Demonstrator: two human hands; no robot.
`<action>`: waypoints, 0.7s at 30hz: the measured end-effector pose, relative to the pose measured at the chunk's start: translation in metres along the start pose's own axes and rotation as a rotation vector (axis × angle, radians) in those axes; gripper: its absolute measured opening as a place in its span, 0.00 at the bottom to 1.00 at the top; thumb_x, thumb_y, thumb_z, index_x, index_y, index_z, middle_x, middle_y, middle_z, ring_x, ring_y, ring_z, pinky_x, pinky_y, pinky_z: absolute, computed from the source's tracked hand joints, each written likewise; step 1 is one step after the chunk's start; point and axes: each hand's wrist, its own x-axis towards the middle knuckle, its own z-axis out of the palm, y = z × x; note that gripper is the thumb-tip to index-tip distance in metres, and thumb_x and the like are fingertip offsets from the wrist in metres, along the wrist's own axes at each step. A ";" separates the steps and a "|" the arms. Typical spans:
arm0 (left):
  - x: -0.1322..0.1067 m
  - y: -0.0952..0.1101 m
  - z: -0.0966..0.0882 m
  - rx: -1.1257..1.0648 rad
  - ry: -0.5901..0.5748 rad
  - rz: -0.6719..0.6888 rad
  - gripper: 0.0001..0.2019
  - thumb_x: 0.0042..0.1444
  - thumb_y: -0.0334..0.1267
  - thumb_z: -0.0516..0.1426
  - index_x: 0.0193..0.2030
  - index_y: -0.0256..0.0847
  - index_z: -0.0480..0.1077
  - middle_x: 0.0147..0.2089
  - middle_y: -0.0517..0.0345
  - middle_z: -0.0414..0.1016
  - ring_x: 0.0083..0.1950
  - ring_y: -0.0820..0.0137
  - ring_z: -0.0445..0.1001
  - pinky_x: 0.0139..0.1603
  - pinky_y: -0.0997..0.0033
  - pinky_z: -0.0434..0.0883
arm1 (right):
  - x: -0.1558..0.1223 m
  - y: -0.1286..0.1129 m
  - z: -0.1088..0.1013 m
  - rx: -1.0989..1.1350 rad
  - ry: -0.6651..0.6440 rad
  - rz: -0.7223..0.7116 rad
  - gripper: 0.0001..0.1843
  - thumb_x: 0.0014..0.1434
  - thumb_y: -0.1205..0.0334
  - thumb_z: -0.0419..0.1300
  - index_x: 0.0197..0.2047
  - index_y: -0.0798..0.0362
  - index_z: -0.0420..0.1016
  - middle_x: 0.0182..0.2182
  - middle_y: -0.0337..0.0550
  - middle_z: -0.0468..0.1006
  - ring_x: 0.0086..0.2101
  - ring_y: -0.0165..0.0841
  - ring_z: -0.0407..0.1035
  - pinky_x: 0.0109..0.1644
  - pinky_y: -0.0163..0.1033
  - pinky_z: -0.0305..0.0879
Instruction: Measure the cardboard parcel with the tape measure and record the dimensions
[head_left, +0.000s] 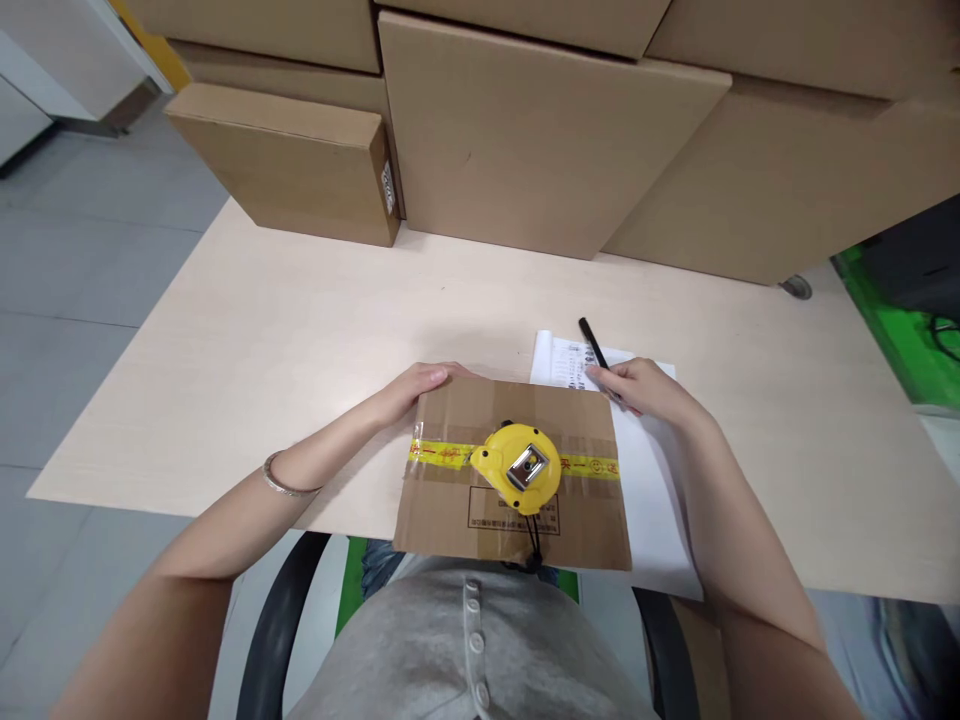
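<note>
A small cardboard box (450, 500) sealed with yellow tape lies on the pale wooden table (300, 330) right in front of me. On top of it rests a yellow tape measure (519, 467) with a metal clip. My left hand (412, 385) lies flat with fingers stretched along the box's far left corner. My right hand (641, 388) is closed around a black pen (592, 345) over a white printed sheet (652, 490) beside the box's right edge.
Several large cardboard boxes (540, 140) are stacked along the table's far side, one smaller box (292, 165) at the back left. A green object (900, 340) sits at the right. Grey floor lies to the left; a black chair arm (274, 620) shows below.
</note>
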 end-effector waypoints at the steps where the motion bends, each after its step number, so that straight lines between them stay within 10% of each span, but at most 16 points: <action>1: 0.000 0.001 0.000 0.012 0.002 0.013 0.29 0.64 0.64 0.59 0.48 0.39 0.87 0.52 0.40 0.87 0.52 0.52 0.83 0.56 0.53 0.76 | -0.003 -0.001 0.001 -0.050 0.002 0.017 0.38 0.62 0.35 0.64 0.12 0.47 0.58 0.10 0.40 0.64 0.14 0.31 0.56 0.25 0.43 0.53; 7: -0.009 0.024 0.002 0.171 0.154 0.125 0.19 0.66 0.55 0.63 0.58 0.50 0.84 0.61 0.48 0.84 0.64 0.54 0.79 0.70 0.50 0.69 | -0.036 -0.025 0.005 -0.301 0.308 0.059 0.27 0.64 0.40 0.65 0.21 0.48 0.70 0.22 0.50 0.73 0.27 0.43 0.68 0.32 0.45 0.53; 11: -0.035 0.036 0.009 0.303 0.399 0.238 0.16 0.72 0.52 0.56 0.54 0.52 0.84 0.68 0.54 0.78 0.75 0.55 0.67 0.80 0.48 0.57 | -0.089 -0.071 0.009 -0.298 0.613 -0.375 0.21 0.74 0.42 0.52 0.47 0.45 0.82 0.45 0.56 0.83 0.46 0.53 0.77 0.46 0.56 0.69; 15: -0.059 0.022 0.021 0.227 0.460 0.191 0.20 0.73 0.56 0.52 0.55 0.54 0.83 0.73 0.56 0.73 0.80 0.52 0.59 0.83 0.45 0.52 | -0.125 -0.106 0.033 -0.280 0.408 -0.805 0.34 0.71 0.35 0.54 0.69 0.46 0.72 0.64 0.62 0.77 0.63 0.64 0.70 0.62 0.71 0.68; 21: -0.071 -0.005 0.034 0.070 0.398 0.104 0.23 0.74 0.58 0.49 0.58 0.56 0.82 0.78 0.60 0.66 0.83 0.54 0.53 0.85 0.47 0.47 | -0.139 -0.114 0.057 0.044 0.132 -0.805 0.33 0.68 0.42 0.66 0.70 0.42 0.65 0.66 0.57 0.77 0.70 0.58 0.67 0.65 0.69 0.75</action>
